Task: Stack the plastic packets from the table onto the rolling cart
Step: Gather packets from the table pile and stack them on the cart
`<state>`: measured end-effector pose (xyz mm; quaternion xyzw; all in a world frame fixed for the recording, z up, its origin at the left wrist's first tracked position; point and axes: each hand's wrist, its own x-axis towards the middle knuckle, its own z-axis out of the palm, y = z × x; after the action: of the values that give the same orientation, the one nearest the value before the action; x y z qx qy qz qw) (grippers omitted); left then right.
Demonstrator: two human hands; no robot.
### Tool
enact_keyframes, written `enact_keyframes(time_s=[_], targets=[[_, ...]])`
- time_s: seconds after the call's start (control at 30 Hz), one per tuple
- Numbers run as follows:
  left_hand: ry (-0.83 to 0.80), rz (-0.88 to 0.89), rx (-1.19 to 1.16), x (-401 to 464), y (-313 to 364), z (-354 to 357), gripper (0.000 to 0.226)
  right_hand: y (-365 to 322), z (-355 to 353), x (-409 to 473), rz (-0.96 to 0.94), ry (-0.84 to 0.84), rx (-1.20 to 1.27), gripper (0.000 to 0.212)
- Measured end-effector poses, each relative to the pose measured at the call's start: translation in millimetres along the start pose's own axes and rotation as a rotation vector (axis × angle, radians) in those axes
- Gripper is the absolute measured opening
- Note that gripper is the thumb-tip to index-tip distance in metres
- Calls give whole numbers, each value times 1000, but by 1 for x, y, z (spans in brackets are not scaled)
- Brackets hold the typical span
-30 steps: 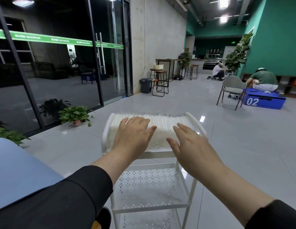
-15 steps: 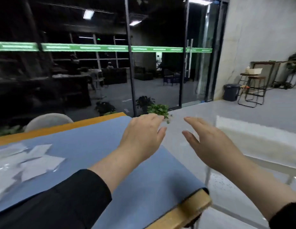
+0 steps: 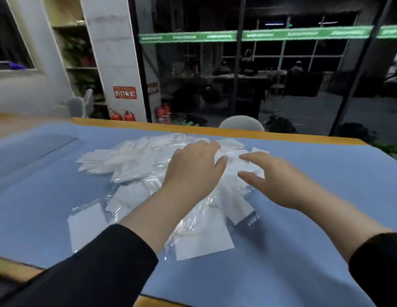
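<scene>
Packets (image 3: pixel 135 191): loose white heap, clear wrappers, mid-table (image 3: pixel 326 196) on blue cover. My left hand (image 3: pixel 193 171): palm down over heap, fingers relaxed, gripping nothing. My right hand (image 3: pixel 279 180): beside it, fingers spread, empty. Contact with heap: cannot tell. Cart: out of view.

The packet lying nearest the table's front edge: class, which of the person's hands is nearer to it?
Left. The left hand hovers over the pile just beyond the nearest packet; the right hand is farther off, up and to its right.
</scene>
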<state>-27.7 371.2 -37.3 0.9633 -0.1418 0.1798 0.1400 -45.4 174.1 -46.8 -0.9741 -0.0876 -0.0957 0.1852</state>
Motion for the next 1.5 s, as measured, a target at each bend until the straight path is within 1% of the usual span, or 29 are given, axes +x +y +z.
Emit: enact_keyframes(time_s=[0.07,0.17,0.23,0.27,0.37,0.4,0.47,0.53,0.6,0.67,0.7,0.77,0.83,0.9,0.93,1.0,1.07,1.1,1.23,1.33,1.43,1.5], targets=[[-5,-58,-44,11,-20,6,42,-16,23,21,2,16,75,51],[-59,-129,-61,16,-51,28,40,-27,51,44,33,42,180,55],[-114,-166,-95,16,-68,37,42,-28,65,55,53,18,152,63],[-127,-182,-140,19,-73,37,42,-27,69,60,48,36,119,68],[-78,-225,-286,23,-83,33,41,-31,76,79,38,117,61,82],[-58,-231,-313,22,-85,33,41,-35,76,86,44,104,64,88],[-19,-230,-334,23,-87,34,40,-43,76,101,65,7,61,102],[30,-251,-293,25,-91,36,39,-50,78,113,97,-128,61,115],[29,-298,-220,29,-97,36,39,-53,83,123,132,-214,43,122],[-52,-327,-180,31,-101,38,40,-54,89,130,172,-200,33,117],[-93,-324,-166,31,-102,40,41,-55,92,133,186,-166,29,110],[-111,-317,-171,30,-103,42,41,-57,97,134,173,-87,-20,86],[-70,-323,-220,31,-104,43,41,-55,99,132,133,8,-92,59],[-40,-331,-245,32,-104,43,44,-50,102,131,86,97,-172,40],[-54,-337,-242,32,-104,44,50,-46,103,131,63,134,-189,31],[-117,-341,-199,31,-105,46,65,-40,99,131,56,195,-141,17],[-148,-341,-152,32,-106,49,71,-36,86,128,72,255,-87,16],[-142,-345,-141,33,-108,51,70,-35,77,124,64,285,-62,16],[-60,-345,-145,34,-108,53,50,-34,39,91,6,368,159,21],[18,-343,-187,33,-106,50,37,-26,21,55,11,327,300,23],[83,-344,-258,33,-107,49,27,-6,13,25,18,303,352,17],[140,-317,-266,32,-106,48,20,11,10,14,29,307,382,18]])
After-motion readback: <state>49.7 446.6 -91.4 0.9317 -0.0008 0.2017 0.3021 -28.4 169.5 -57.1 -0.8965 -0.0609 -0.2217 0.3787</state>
